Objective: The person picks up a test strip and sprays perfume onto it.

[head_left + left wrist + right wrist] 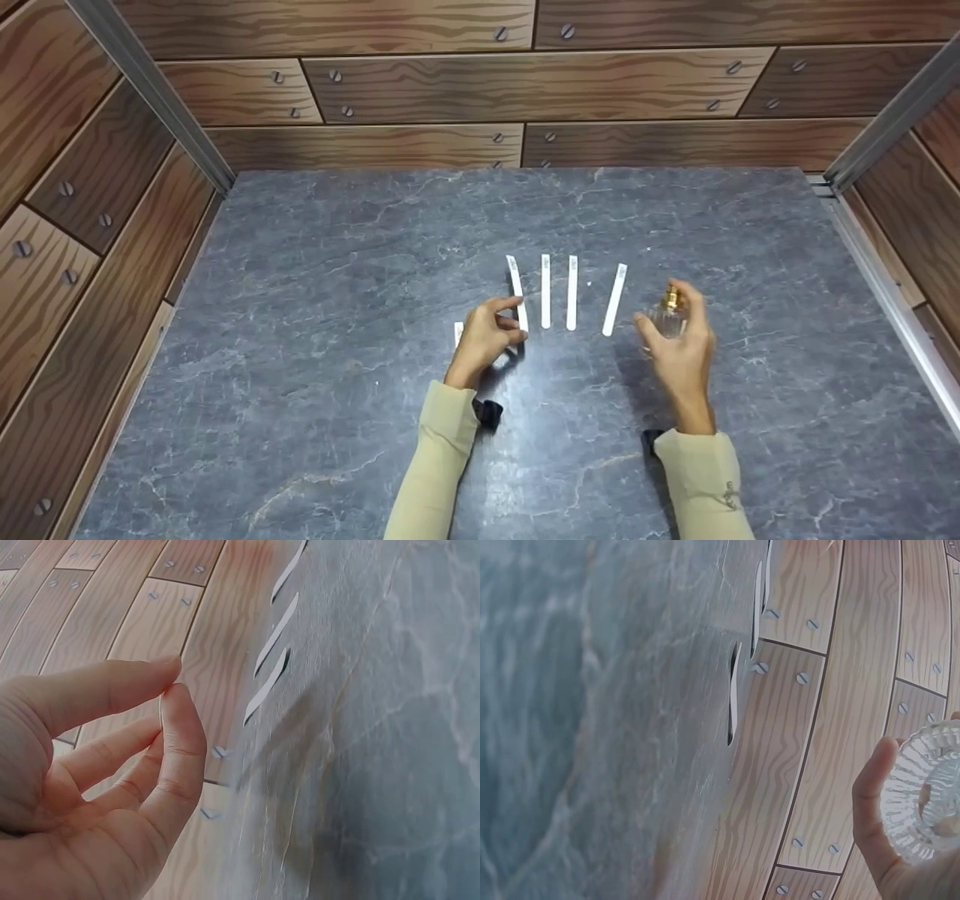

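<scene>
- The right hand [679, 349] had its fingers and thumb curled round a small clear glass perfume bottle [670, 315] with a gold top, and held it upright just above the grey marble-patterned tabletop [315, 300].
- In the right wrist view the bottle's ribbed glass base [926, 795] faced the camera, with the thumb [870, 795] pressed against its side.
- The left hand [484, 337] sat just left of the row of paper strips, thumb and forefinger brought together in a pinch.
- From the left wrist view the thumb tip [176, 701] met the forefinger [112, 686]; whether anything thin sat between them, I couldn't tell.
- Four white paper test strips lay side by side on the tabletop between the two hands: the leftmost strip [516, 289] tilted and touching the left fingertips, two middle strips [545, 291] [572, 292] nearly parallel, and the rightmost strip [615, 298] leaning right, near the bottle.
- A fifth white scrap [458, 332] peeked out just left of the left hand.
- Wood-plank panelled walls [420, 86] with screw heads boxed in the tabletop on three sides.
</scene>
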The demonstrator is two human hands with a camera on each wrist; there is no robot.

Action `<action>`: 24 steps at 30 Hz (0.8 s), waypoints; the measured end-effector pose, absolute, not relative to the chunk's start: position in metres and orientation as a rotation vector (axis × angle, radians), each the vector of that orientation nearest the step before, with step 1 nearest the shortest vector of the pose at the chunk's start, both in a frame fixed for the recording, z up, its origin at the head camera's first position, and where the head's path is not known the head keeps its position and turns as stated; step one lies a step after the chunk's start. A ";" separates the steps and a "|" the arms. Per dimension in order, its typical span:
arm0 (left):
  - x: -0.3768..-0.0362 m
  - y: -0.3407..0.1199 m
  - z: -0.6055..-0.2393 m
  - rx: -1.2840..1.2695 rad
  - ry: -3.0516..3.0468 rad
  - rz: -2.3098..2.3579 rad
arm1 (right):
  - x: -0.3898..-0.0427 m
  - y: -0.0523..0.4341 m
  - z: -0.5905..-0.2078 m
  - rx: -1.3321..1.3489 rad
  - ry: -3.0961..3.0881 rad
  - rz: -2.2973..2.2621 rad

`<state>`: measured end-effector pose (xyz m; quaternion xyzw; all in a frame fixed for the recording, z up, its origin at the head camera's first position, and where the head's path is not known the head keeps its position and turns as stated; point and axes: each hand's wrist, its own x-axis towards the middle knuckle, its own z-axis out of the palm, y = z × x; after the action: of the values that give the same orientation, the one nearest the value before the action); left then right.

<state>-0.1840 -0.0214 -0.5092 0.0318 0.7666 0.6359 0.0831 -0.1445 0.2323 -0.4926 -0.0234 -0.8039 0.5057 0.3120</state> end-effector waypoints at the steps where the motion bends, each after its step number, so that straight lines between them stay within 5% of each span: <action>1: -0.185 -0.021 -0.510 0.092 2.291 1.895 | -0.144 0.233 -0.493 -0.064 -2.120 1.342; 24: -0.210 -0.023 -0.518 0.060 2.018 2.009 | -0.130 0.217 -0.460 -0.048 -2.093 1.382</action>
<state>-0.2103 -0.0228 -0.5184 0.0208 0.7010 0.6978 0.1461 -0.1304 0.2170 -0.4598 -0.0181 -0.7930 0.5236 0.3110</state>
